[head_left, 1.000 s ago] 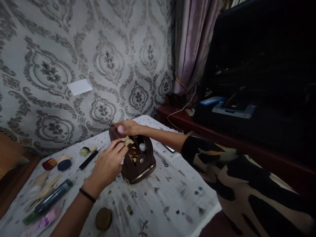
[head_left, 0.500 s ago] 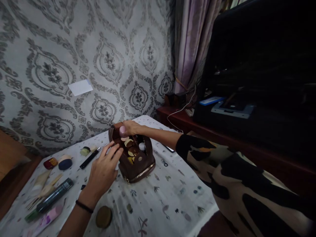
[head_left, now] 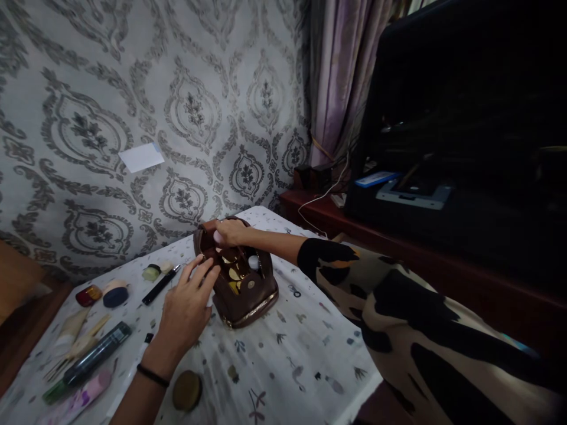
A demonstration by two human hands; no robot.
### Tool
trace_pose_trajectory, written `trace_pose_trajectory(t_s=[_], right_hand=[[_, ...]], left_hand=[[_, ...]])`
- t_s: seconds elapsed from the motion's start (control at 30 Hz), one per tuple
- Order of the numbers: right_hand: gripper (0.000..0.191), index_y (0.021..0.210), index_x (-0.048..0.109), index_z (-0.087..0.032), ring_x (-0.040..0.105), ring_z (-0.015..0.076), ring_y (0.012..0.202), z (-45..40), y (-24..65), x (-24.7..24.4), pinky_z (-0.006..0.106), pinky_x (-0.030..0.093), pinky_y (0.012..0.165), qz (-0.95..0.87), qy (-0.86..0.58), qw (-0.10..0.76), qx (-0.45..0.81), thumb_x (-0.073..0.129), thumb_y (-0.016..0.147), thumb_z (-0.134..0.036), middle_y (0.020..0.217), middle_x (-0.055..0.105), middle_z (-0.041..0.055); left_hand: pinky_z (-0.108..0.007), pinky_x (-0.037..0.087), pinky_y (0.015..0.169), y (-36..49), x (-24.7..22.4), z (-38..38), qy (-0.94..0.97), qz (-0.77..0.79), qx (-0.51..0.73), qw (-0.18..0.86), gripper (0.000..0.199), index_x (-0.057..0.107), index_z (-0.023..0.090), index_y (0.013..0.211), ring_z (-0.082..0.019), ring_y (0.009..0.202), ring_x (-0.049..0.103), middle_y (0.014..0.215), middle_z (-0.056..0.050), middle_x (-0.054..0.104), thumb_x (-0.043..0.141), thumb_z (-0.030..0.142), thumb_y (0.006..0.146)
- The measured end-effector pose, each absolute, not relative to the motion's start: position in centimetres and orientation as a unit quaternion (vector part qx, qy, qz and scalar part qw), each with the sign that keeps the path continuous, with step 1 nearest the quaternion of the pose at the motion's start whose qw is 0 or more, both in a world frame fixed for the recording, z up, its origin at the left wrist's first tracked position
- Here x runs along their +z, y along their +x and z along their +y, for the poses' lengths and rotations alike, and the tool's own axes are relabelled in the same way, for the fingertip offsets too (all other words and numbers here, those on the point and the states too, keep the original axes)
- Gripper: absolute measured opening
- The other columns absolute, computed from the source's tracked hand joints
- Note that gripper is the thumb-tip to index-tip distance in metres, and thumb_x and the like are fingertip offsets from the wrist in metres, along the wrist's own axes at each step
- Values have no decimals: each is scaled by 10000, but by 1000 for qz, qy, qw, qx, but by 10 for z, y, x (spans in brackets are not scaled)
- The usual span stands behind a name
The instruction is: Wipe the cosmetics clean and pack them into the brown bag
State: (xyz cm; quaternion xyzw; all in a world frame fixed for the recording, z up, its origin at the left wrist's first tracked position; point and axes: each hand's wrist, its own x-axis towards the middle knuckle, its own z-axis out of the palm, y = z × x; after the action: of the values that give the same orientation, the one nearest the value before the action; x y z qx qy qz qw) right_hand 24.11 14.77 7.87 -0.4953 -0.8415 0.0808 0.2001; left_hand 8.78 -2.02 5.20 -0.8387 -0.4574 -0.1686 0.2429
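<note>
A brown leather bag [head_left: 245,307] with a gold zip stands unzipped on the table, holding yellow pieces and a small white-capped container [head_left: 254,262]. My left hand [head_left: 188,304], a black band at the wrist, grips the bag's near left rim, with its fingers apart over the edge. At the bag's far side, my right hand [head_left: 233,233] is closed around a small pink rounded item [head_left: 218,236], mostly covered by the fingers. What kind of item it is I cannot make out.
Left on the cloth-covered table [head_left: 283,336] lie a black pen-like stick [head_left: 160,286], a dark blue-lidded jar [head_left: 116,294], a green-capped bottle [head_left: 95,354] and a pink tube [head_left: 84,395]. A round dark lid [head_left: 186,391] lies near my left wrist. A black screen [head_left: 460,118] stands right.
My right hand has shifted slightly left at the bag's far rim, and its fingers now cover more of the pink item. My left hand stays in place on the bag.
</note>
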Motion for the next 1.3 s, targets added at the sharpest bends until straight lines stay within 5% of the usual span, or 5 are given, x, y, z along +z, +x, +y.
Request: trace_pose_trajectory(t_s=[0.23, 0.47, 0.67, 1.17, 1.3], right_hand=[[539, 1273, 557, -76, 652, 350, 1173, 148, 239, 80, 399, 517, 941, -854, -508, 95, 61, 713, 821, -326, 1235, 679, 239], [631, 1311, 525, -42, 629, 353, 1199, 152, 236, 74, 396, 512, 959, -855, -513, 72, 36, 738, 820, -376, 1270, 646, 265], [406, 1294, 572, -146, 625, 261, 1151, 157, 233, 65, 482, 513, 977, -852, -519, 67, 5, 594, 966, -384, 1291, 623, 126], [344, 1220, 622, -32, 572, 340, 1205, 149, 235, 65, 452, 504, 945, -893, -440, 51, -81, 481, 984, -240, 1258, 627, 238], [285, 1190, 645, -74, 542, 289, 1214, 142, 232, 64, 407, 468, 995, -928, -351, 38, -119, 531, 943, -158, 1293, 609, 198]], left_hand=[[-426, 577, 897, 89, 52, -21, -840, -458, -175, 233, 652, 591, 185, 1306, -326, 1358, 468, 1405, -115, 594, 502, -18, 693], [-450, 555, 963, 89, 50, -21, -836, -461, -177, 240, 655, 592, 201, 1313, -318, 1369, 467, 1409, -113, 593, 497, -14, 701], [-427, 573, 920, 88, 49, -21, -840, -453, -184, 236, 645, 600, 175, 1301, -325, 1356, 476, 1398, -116, 602, 496, -24, 697], [-461, 546, 987, 87, 48, -20, -840, -443, -188, 249, 623, 579, 151, 1313, -325, 1368, 462, 1404, -120, 599, 493, -12, 718], [-457, 549, 989, 87, 47, -20, -840, -441, -186, 253, 620, 580, 143, 1309, -319, 1370, 463, 1411, -118, 594, 484, -19, 719]])
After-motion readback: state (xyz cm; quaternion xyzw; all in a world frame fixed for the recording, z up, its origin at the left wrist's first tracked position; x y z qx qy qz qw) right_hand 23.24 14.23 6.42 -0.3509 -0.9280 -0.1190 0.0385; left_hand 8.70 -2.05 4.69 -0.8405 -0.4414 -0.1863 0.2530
